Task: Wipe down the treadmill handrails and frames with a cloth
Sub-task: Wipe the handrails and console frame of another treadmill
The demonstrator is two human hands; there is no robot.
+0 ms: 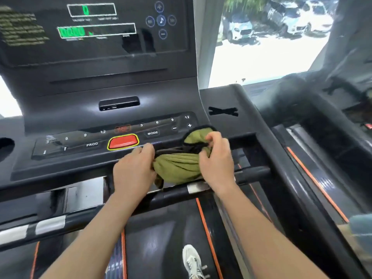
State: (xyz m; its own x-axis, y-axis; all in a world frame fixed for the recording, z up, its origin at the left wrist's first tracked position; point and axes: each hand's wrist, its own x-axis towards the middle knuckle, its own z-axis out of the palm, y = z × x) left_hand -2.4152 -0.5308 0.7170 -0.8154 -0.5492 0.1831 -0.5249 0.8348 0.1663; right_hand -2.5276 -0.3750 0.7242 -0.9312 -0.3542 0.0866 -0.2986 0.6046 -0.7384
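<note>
Both hands — green cloth (178, 168) — front handrail (251, 173)

Bunched olive-green cloth (179, 168), black-edged, draped over the treadmill's black front handrail (253, 173) beside its silver plate

We see a black treadmill handrail (255, 173) with a green cloth (177, 168) bunched on it; below, a white shoe (192, 260) stands on the belt (153, 244).

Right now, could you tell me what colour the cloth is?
Olive green cloth with dark edging, seen in the head view.
</note>
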